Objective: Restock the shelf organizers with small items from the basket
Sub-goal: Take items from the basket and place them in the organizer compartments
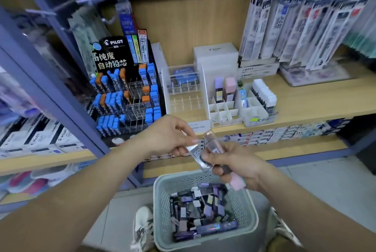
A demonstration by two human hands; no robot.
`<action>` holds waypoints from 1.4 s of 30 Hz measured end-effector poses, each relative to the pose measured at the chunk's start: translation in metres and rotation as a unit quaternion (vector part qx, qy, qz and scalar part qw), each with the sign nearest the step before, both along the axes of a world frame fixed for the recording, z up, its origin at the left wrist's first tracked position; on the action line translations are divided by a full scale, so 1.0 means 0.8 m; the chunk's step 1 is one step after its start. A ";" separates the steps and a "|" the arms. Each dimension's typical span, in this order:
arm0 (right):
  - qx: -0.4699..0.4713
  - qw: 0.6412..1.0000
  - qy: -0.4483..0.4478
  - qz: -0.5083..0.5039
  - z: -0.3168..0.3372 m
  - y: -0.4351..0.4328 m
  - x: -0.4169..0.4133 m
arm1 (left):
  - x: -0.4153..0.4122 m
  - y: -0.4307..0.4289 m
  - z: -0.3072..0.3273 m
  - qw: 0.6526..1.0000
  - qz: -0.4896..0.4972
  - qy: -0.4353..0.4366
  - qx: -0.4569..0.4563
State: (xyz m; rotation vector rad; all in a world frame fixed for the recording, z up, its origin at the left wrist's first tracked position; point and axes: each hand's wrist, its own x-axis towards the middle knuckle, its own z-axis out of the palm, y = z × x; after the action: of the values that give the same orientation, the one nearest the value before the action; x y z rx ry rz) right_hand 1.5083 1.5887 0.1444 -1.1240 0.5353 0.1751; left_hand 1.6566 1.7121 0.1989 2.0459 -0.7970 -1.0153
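Pulling one piece out of a crowded fist is where this could go sideways. The left hand (168, 135) pinches a clear case (196, 153) marked 100 between thumb and fingertips. The right hand (238, 162) is curled tight round a small bunch, with a pink case (237, 182) poking out at 5 o'clock of the fist and a brownish-capped one (210, 140) sticking up at 11. The clear case's lower end is tucked under the right fingers, so a tug might drag a neighbour loose. The hands hover above the basket (160, 211) at 6 o'clock, but not dead centre, so I reckon a dropped one could miss it and land on the floor. The slots up on the shelf (305, 101) also look narrow, so a sloppy drop could knock over what's standing there.

Counts:
- one basket, its pile of cases too jumbled to count
- right hand: two or three cases, can't split them
- left hand: one
- at 12 to 1 o'clock, three organizers side by side: a clear organizer (183, 97), a white organizer (223, 109) with two cases upright in it, and a small tray (254, 109)
- one black rack (126, 97) at 10 o'clock
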 end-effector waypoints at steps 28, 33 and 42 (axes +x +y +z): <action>0.039 0.917 -0.113 -0.381 0.141 -0.244 -0.041 | -0.026 -0.204 0.014 0.975 0.050 -0.070 -0.207; 0.079 0.895 -0.088 -0.430 0.123 -0.250 -0.039 | -0.054 -0.260 -0.001 0.958 0.024 -0.183 -0.217; 0.032 0.898 -0.037 -0.438 0.119 -0.254 -0.051 | -0.060 -0.282 -0.031 0.937 -0.033 -0.308 -0.160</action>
State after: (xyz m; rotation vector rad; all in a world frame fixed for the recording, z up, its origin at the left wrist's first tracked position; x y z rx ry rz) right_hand 1.4675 1.3852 0.2397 -0.7323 0.9104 -0.6294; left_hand 1.6087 1.4862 0.1744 2.0620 -1.2600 -0.2254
